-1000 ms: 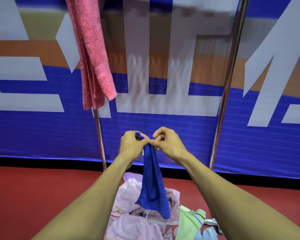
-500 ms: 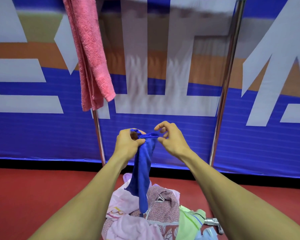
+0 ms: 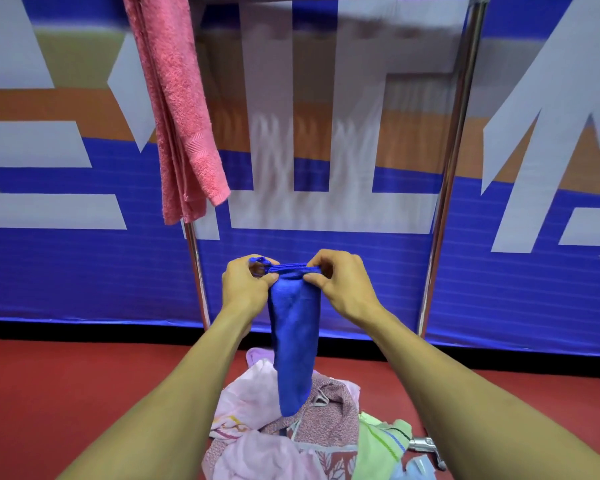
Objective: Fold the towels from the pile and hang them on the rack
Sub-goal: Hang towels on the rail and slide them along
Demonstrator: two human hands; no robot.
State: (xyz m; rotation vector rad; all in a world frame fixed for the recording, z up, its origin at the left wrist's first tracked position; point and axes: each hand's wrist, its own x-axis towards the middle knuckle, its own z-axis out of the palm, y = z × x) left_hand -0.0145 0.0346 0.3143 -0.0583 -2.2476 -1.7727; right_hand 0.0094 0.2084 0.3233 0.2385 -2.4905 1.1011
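A narrow, bunched blue towel hangs straight down above the pile on the red floor (near the rack). Left hand and right hand pinch its top edge, stretched between curled fingers.

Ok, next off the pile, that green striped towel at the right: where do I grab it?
Take the green striped towel by its raised upper edge, coming from above and the right. It lies crumpled at the pile's right side, uncovered there, while both hands pinch the blue towel.
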